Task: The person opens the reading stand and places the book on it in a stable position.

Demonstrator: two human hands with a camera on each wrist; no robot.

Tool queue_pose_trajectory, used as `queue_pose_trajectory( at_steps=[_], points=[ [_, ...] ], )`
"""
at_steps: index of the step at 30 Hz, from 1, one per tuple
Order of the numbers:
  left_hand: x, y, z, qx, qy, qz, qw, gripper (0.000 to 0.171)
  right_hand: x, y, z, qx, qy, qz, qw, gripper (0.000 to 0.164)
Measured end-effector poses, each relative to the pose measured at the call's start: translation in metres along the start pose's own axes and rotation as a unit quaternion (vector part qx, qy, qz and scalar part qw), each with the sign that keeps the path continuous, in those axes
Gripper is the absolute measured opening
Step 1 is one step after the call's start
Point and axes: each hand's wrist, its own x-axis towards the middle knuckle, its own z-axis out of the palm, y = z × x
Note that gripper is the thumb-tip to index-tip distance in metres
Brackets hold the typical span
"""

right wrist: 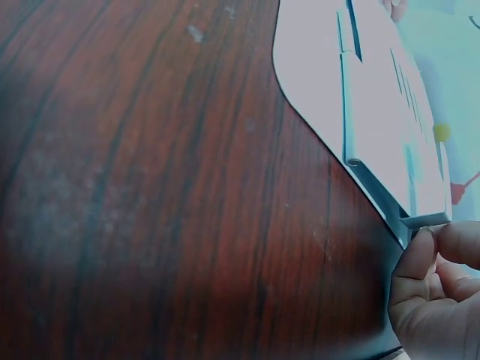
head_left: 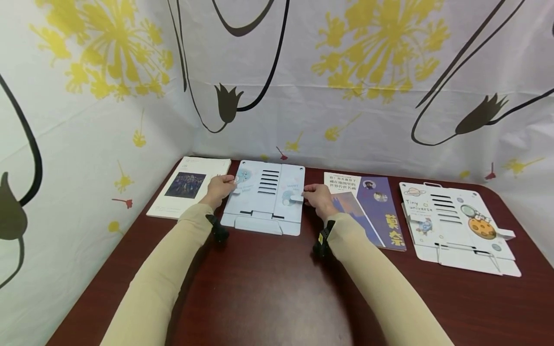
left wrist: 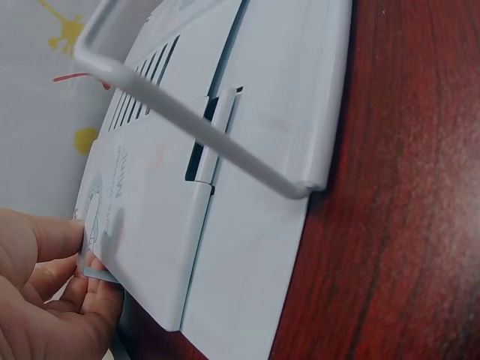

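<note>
A white reading stand (head_left: pixel 287 175) with slots and pale blue prints lies nearly flat on the table. At its left edge, my left hand (head_left: pixel 218 188) pinches the board; in the left wrist view the thumb is on top and the other fingers (left wrist: pixel 101 300) are around the edge by a small page clip. My right hand (head_left: pixel 319 198) pinches the right side beside the other page clip (head_left: pixel 296 198), thumb and forefinger meeting there in the right wrist view. A bent white wire support (left wrist: pixel 180 116) rises at the stand's front in the left wrist view.
On the left lies a white book (head_left: pixel 203 166) with a dark picture, partly behind my left hand. A purple and white book (head_left: pixel 381 211) is right of my right arm. Further right rests a second stand (head_left: pixel 459 216) with planet prints. A patterned curtain (head_left: pixel 277 110) hangs behind the table (head_left: pixel 268 288).
</note>
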Motion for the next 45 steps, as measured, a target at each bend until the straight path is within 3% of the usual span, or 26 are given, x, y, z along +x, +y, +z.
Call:
queue_pose_trajectory(
  at_steps=[8,25,31,45],
  points=[
    [0.001,0.002,0.0,-0.013,0.01,0.015,0.9998,0.047,0.009,0.004,-0.002,0.013,0.01,-0.021,1.0,0.028],
    [-0.002,0.009,-0.002,-0.026,0.034,0.024,0.9988,0.044,-0.004,-0.006,-0.005,0.043,0.018,-0.017,0.999,0.029],
    [-0.008,0.013,-0.004,-0.034,0.039,0.035,0.998,0.043,0.0,0.0,-0.008,0.062,0.009,-0.048,0.997,0.021],
    [-0.018,0.015,-0.014,-0.095,0.036,0.055,0.9933,0.042,-0.025,-0.008,-0.009,0.048,0.023,-0.081,0.995,0.02]
  ],
)
